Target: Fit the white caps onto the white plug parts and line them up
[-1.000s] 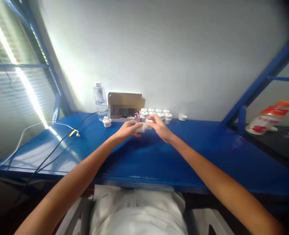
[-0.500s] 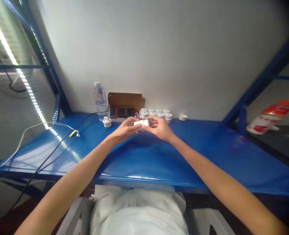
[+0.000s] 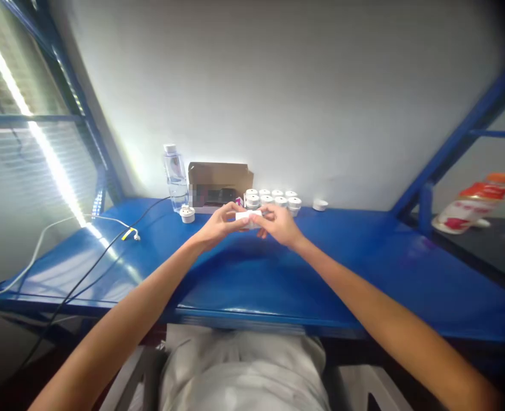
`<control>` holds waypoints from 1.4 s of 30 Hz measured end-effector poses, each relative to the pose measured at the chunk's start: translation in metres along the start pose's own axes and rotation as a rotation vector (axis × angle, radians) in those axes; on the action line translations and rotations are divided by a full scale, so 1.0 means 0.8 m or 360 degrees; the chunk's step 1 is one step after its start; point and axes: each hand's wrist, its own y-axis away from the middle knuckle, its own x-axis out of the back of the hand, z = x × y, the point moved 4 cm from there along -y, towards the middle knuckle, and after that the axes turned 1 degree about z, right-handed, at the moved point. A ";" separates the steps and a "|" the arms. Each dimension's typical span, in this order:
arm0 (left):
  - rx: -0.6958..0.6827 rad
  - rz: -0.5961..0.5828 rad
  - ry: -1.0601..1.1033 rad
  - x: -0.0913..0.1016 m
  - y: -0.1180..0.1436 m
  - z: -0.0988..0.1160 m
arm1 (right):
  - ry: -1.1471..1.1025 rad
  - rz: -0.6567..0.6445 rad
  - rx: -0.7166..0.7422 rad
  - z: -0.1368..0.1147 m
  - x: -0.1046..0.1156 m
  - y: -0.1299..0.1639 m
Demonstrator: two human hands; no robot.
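Note:
My left hand [image 3: 218, 225] and my right hand [image 3: 279, 224] meet above the blue bench [image 3: 252, 274], both gripping one small white plastic part [image 3: 248, 217] between the fingertips. The fingers hide most of that part. Just behind the hands stand several similar white round parts [image 3: 273, 200] in a cluster by the wall. One more white round part [image 3: 187, 214] lies to the left of my left hand, and a white cap [image 3: 320, 205] sits to the right of the cluster.
An open cardboard box [image 3: 218, 185] and a clear water bottle [image 3: 174, 176] stand against the white wall. White and black cables [image 3: 107, 228] trail over the bench's left side. A red-and-white package [image 3: 471, 202] lies on a dark shelf at right, behind a blue frame post [image 3: 424, 211].
The hands have stayed in the same spot, turning the white part slightly between the fingers and holding it a little lower. The view shifted only slightly.

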 end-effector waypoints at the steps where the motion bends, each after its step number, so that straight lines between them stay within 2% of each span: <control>1: -0.0053 0.0000 -0.0063 -0.001 0.001 0.002 | -0.0048 -0.0014 -0.0088 0.006 -0.002 -0.001; 6: -0.0201 0.0003 -0.0356 -0.002 -0.001 0.001 | -0.0311 -0.0058 -0.0415 0.021 -0.009 -0.003; 11: -0.0493 0.0140 -0.0836 -0.008 0.001 0.010 | -0.0640 -0.0175 -0.0864 0.023 -0.010 0.001; 13: -0.0486 0.0197 -0.0925 -0.012 0.002 0.010 | -0.0622 -0.0160 -0.0926 0.024 -0.011 0.002; 16: -0.0261 0.0285 -0.0859 -0.012 0.000 0.002 | -0.0512 -0.0076 -0.0792 0.027 -0.014 0.003; 18: -0.0098 0.0325 -0.0794 -0.012 0.000 -0.006 | -0.0343 0.0008 -0.0567 0.028 -0.017 0.003; 21: -0.0010 0.0396 -0.0812 -0.014 0.000 -0.011 | -0.0099 0.0092 -0.0305 0.031 -0.022 0.005; 26: 0.0005 0.0466 -0.0900 -0.024 0.001 -0.013 | -0.0157 0.0082 -0.0241 0.036 -0.031 0.008; 29: 0.0021 0.0435 -0.0931 -0.028 0.001 -0.015 | -0.0157 0.0043 -0.0184 0.032 -0.032 0.010; 34: -0.0008 0.0374 -0.1103 -0.030 0.002 -0.013 | -0.0190 -0.0010 -0.0217 0.028 -0.034 0.014; 39: -0.0040 0.0554 -0.1471 -0.027 0.007 -0.003 | -0.0300 -0.0034 -0.0456 0.035 -0.047 0.016; 41: -0.0072 0.0597 -0.1538 -0.027 0.008 0.000 | -0.0297 0.0023 -0.0435 0.034 -0.049 0.017; 42: -0.0091 0.0614 -0.1516 -0.027 0.007 0.001 | -0.0233 0.0085 -0.0345 0.031 -0.048 0.017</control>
